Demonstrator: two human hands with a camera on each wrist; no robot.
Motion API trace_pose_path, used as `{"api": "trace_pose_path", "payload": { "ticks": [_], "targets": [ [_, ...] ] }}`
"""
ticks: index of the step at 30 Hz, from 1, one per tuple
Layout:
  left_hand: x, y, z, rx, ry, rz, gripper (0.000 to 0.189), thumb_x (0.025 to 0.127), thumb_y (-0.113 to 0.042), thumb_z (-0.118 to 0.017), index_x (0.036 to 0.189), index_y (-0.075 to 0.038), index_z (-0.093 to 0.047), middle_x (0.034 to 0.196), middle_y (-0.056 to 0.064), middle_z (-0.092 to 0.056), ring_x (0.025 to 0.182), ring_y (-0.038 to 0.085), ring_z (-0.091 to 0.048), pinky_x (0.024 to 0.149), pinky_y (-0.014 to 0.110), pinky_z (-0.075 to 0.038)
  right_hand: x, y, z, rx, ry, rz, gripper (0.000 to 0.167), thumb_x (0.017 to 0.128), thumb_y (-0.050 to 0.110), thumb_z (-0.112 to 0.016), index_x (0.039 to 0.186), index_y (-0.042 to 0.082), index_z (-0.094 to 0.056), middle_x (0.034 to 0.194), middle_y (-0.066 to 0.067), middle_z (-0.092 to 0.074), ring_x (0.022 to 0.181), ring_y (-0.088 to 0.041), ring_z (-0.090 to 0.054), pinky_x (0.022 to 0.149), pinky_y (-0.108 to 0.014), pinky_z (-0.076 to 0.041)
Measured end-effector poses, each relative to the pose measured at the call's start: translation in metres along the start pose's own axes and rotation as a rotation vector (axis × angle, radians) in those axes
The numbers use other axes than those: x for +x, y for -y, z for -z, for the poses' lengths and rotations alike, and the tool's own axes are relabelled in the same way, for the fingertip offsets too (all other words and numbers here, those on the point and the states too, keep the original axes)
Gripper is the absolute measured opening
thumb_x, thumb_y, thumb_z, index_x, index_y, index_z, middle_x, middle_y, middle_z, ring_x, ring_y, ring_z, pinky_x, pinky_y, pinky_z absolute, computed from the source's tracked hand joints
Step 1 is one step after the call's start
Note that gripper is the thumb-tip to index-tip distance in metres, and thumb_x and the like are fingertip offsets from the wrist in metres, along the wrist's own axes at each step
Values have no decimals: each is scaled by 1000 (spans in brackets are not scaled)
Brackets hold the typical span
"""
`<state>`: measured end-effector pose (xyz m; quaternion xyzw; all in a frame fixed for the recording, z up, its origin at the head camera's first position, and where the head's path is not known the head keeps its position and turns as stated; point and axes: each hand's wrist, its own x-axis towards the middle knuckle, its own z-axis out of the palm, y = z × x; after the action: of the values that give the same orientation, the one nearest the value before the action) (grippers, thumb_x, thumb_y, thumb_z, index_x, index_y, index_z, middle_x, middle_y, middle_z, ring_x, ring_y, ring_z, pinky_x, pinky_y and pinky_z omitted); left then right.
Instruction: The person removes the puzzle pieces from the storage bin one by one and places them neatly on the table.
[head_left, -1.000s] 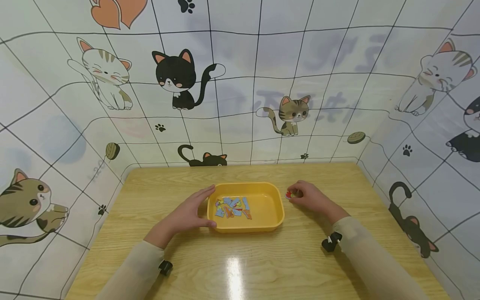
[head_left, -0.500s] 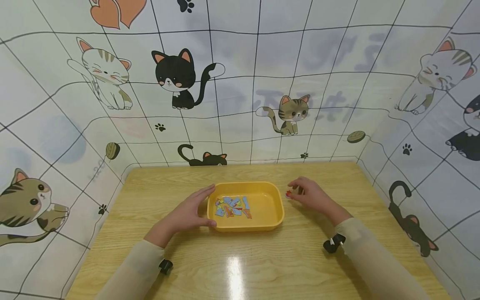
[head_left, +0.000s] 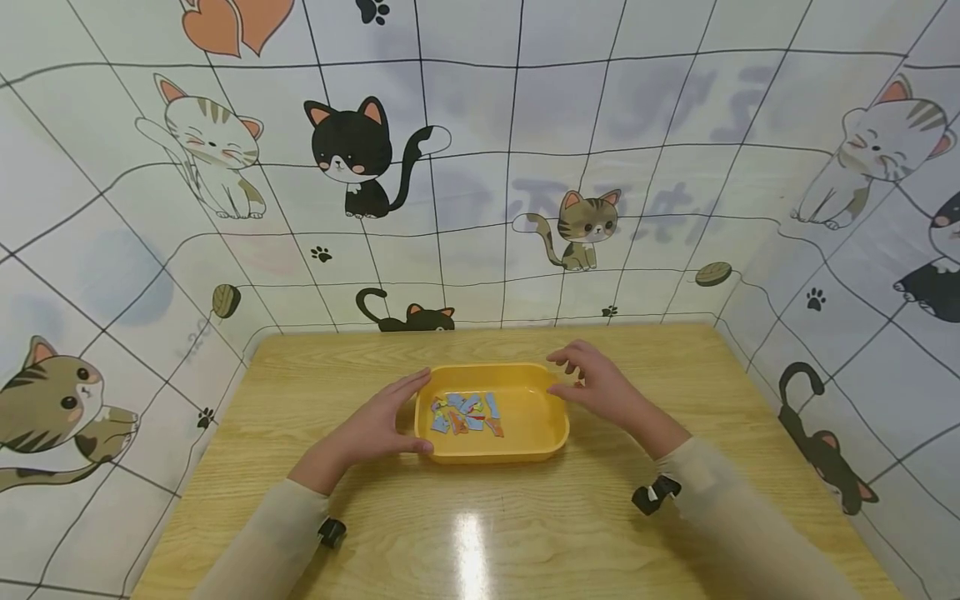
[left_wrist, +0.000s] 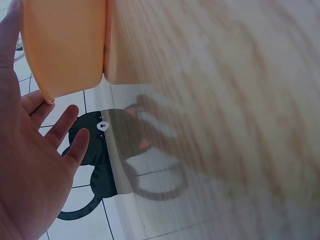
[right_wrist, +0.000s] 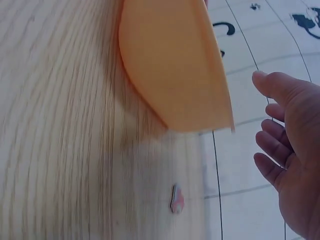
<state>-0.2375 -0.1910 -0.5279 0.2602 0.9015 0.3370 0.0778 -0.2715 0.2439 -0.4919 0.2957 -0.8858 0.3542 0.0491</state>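
A yellow plastic tray (head_left: pixel 528 417) stands on the wooden table, with several flat, colourful puzzle pieces (head_left: pixel 468 415) lying in its left half. My left hand (head_left: pixel 375 425) holds the tray's left end, thumb near the front corner and a fingertip at the back corner. Over the tray's right rim hovers my right hand (head_left: pixel 600 387), fingers loosely bent and thumb apart, with nothing between them. One small red-and-pale piece (right_wrist: pixel 176 200) lies on the table just beyond the tray's right end, mostly hidden under the right hand in the head view.
The wooden table (head_left: pixel 375 517) meets white walls (head_left: pixel 480 192) printed with grid lines and cartoon cats at the back and sides. Black wrist cameras sit on both sleeves.
My right hand has let go of the small red piece beside the tray and moved left, over the tray's right rim. The left hand and tray have stayed put.
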Motion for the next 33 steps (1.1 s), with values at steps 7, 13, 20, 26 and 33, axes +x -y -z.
{"api": "trace_pose_path", "payload": {
  "ticks": [7,13,20,26,33],
  "targets": [
    [0,0,0,-4,-5,2,123,79,-52,-100,176,-17,-33,183,-6,-23,168,32,-22,133,62,-23,13,26,-20,-29,103,-20,50,97,20,-89,140,6,-69,128,-15,-66,111,-34,-67,94,-49,-60],
    [-1,-1,1,-16,0,-1,123,79,-51,-100,176,-16,-32,183,-5,-23,168,32,-21,133,62,-22,23,40,-37,-81,212,-71,57,99,27,-87,146,4,-66,134,-15,-64,115,-35,-69,96,-48,-61],
    [-1,-1,1,-22,5,-7,124,79,-53,-99,176,-18,-32,183,-5,-23,169,32,-21,133,62,-22,36,44,-58,-128,283,-56,60,99,24,-86,150,2,-63,136,-16,-64,113,-34,-71,94,-48,-62],
    [0,1,0,-22,0,-16,124,79,-53,-99,176,-18,-31,183,-4,-23,168,33,-22,133,62,-23,44,43,-72,-161,279,-26,57,97,22,-87,146,2,-66,136,-14,-70,103,-27,-72,92,-45,-62],
    [0,3,-1,-25,-3,-16,124,79,-53,-100,176,-18,-31,183,-5,-23,168,32,-21,133,62,-22,48,40,-85,-173,295,-21,53,96,18,-87,142,3,-69,138,-12,-73,103,-24,-70,97,-45,-61]
  ]
}}
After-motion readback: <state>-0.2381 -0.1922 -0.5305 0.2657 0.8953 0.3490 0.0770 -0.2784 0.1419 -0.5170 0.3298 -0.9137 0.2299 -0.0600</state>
